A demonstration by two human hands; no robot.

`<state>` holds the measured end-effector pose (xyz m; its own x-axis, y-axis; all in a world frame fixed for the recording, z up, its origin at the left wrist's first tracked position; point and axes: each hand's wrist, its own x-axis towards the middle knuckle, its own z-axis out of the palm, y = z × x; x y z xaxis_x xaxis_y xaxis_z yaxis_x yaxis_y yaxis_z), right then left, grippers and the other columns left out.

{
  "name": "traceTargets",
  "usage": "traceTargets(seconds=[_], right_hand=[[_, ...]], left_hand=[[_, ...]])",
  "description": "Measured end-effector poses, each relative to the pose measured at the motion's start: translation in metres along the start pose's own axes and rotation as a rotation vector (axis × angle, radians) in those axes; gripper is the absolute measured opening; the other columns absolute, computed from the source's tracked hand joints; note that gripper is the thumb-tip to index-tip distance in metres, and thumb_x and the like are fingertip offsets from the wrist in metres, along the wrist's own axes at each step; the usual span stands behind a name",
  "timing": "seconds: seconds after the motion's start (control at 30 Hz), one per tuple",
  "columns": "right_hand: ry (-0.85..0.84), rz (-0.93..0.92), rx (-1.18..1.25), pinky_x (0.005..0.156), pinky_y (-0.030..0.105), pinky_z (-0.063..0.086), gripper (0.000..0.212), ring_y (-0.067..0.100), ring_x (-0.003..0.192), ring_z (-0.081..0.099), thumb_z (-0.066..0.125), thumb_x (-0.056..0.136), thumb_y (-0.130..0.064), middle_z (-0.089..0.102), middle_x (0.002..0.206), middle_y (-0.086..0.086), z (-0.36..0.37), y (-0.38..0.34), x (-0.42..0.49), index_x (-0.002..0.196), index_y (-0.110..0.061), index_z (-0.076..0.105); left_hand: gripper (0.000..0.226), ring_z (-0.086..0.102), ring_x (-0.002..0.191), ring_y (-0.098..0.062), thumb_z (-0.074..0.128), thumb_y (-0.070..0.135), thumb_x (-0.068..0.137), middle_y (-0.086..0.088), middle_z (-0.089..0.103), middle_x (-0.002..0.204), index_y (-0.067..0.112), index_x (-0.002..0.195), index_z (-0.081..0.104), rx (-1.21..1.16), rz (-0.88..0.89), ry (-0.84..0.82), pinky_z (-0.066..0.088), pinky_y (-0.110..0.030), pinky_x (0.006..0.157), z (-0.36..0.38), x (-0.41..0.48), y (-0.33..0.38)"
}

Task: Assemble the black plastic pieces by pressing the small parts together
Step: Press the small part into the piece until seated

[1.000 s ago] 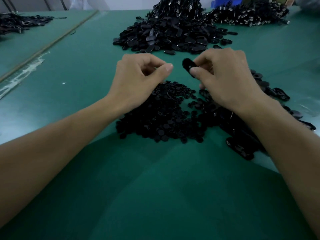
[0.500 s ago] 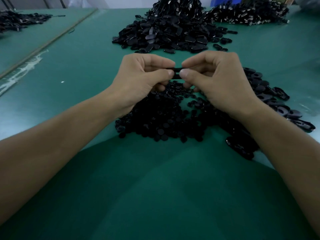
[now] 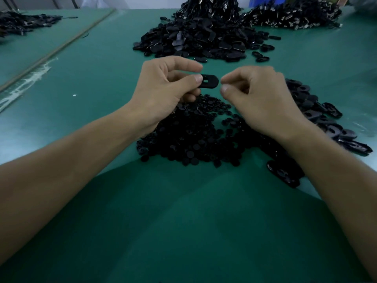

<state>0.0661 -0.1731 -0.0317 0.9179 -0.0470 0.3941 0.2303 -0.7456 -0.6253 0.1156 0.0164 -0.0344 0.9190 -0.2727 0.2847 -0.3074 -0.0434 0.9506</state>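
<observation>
My left hand (image 3: 163,92) pinches a flat black oval piece (image 3: 209,81) with a small slot, held level above the table between thumb and fingers. My right hand (image 3: 257,97) hovers just to the right of that piece with its fingers curled, thumb and forefinger close together and apart from the piece by a small gap; nothing shows between them. Under both hands lies a heap of small round black buttons (image 3: 193,137). A row of black oval shells (image 3: 318,117) runs along the right, partly hidden by my right forearm.
The green table mat (image 3: 183,221) spreads toward me. A large mound of black oval pieces (image 3: 202,35) sits at the back centre, another pile (image 3: 291,15) at the back right, and a third (image 3: 18,23) at the far left. A seam strip (image 3: 55,52) crosses the left side.
The oval piece passed from my right hand to my left. Both hands pinched it together half a second ago; now my right hand has let go and drawn slightly right.
</observation>
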Motion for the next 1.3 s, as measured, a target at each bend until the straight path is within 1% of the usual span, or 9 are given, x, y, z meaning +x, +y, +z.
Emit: traceTargets(seconds=[0.13,0.23,0.6,0.8,0.9,1.0,1.13,1.23,1.3], right_hand=[[-0.22,-0.123,-0.346,0.091,0.037,0.052,0.021,0.019,0.099,0.063,0.063,0.097,-0.028,0.07,0.107,0.0,0.003,-0.002,-0.002,0.115,-0.022,0.073],[-0.284,-0.151,-0.406,0.092,0.039,0.051,0.022,0.022,0.106,0.061,0.063,0.098,-0.026,0.068,0.111,0.001,0.005,-0.007,-0.002,0.116,-0.022,0.073],[-0.281,-0.072,-0.4,0.086,0.044,0.055,0.009,0.025,0.092,0.065,0.064,0.097,-0.019,0.067,0.1,0.003,0.009,-0.007,0.0,0.099,-0.019,0.072],[-0.258,-0.177,-0.54,0.084,0.047,0.051,0.022,0.029,0.096,0.056,0.049,0.104,-0.021,0.059,0.1,0.01,0.013,-0.01,-0.002,0.101,-0.007,0.066],[-0.215,-0.202,-0.519,0.079,0.043,0.049,0.019,0.027,0.09,0.054,0.044,0.105,-0.019,0.056,0.098,0.008,0.012,-0.01,-0.001,0.101,-0.009,0.059],[-0.175,-0.146,-0.346,0.07,0.039,0.047,0.016,0.024,0.079,0.056,0.042,0.104,-0.021,0.058,0.09,0.005,0.009,-0.009,0.0,0.098,-0.013,0.053],[-0.118,-0.117,-0.139,0.064,0.022,0.045,0.009,0.012,0.074,0.058,0.057,0.094,-0.018,0.062,0.08,-0.004,0.004,-0.01,-0.003,0.087,-0.012,0.059],[-0.048,-0.085,-0.007,0.061,0.019,0.048,0.005,0.009,0.068,0.059,0.065,0.087,-0.014,0.064,0.075,-0.005,0.001,-0.011,-0.004,0.083,-0.015,0.061],[-0.04,-0.063,0.04,0.059,0.015,0.046,0.006,0.003,0.063,0.058,0.066,0.087,-0.014,0.066,0.074,-0.005,0.001,-0.009,-0.003,0.088,-0.018,0.062]], left_hand=[[0.013,0.07,0.069,-0.011,0.07,0.003,0.091,-0.001,0.074,0.073,0.015,0.091,0.073,0.008,-0.007,0.04,0.056,-0.021,0.067,-0.001,0.002,-0.003],[0.014,0.071,0.068,-0.012,0.071,0.001,0.09,-0.001,0.074,0.071,0.014,0.087,0.074,0.009,-0.018,0.054,0.056,-0.021,0.067,-0.001,0.002,-0.004],[0.015,0.076,0.076,-0.022,0.078,-0.002,0.083,-0.007,0.077,0.077,0.01,0.091,0.073,-0.01,-0.022,0.032,0.059,-0.024,0.069,-0.001,0.001,-0.002],[0.012,0.075,0.076,-0.021,0.075,0.001,0.087,-0.006,0.076,0.077,0.012,0.09,0.074,-0.011,-0.031,0.043,0.058,-0.024,0.07,-0.001,0.002,-0.004],[0.012,0.075,0.077,-0.02,0.075,0.001,0.087,-0.005,0.077,0.078,0.013,0.09,0.073,0.007,-0.032,0.046,0.058,-0.024,0.07,-0.002,0.002,-0.005],[0.012,0.075,0.076,-0.02,0.075,0.001,0.087,-0.006,0.077,0.078,0.012,0.09,0.073,0.021,-0.035,0.047,0.059,-0.025,0.07,-0.003,0.002,-0.006],[0.011,0.074,0.073,-0.018,0.075,0.001,0.087,-0.005,0.076,0.075,0.012,0.09,0.073,0.04,-0.039,0.035,0.058,-0.025,0.07,-0.003,0.002,-0.006],[0.012,0.074,0.073,-0.017,0.075,0.002,0.087,-0.002,0.076,0.073,0.013,0.089,0.073,0.063,-0.03,0.026,0.058,-0.023,0.069,-0.002,0.001,-0.005],[0.012,0.075,0.073,-0.016,0.075,0.002,0.087,-0.002,0.076,0.073,0.014,0.089,0.073,0.079,-0.024,0.027,0.059,-0.023,0.069,-0.002,0.0,-0.004]])
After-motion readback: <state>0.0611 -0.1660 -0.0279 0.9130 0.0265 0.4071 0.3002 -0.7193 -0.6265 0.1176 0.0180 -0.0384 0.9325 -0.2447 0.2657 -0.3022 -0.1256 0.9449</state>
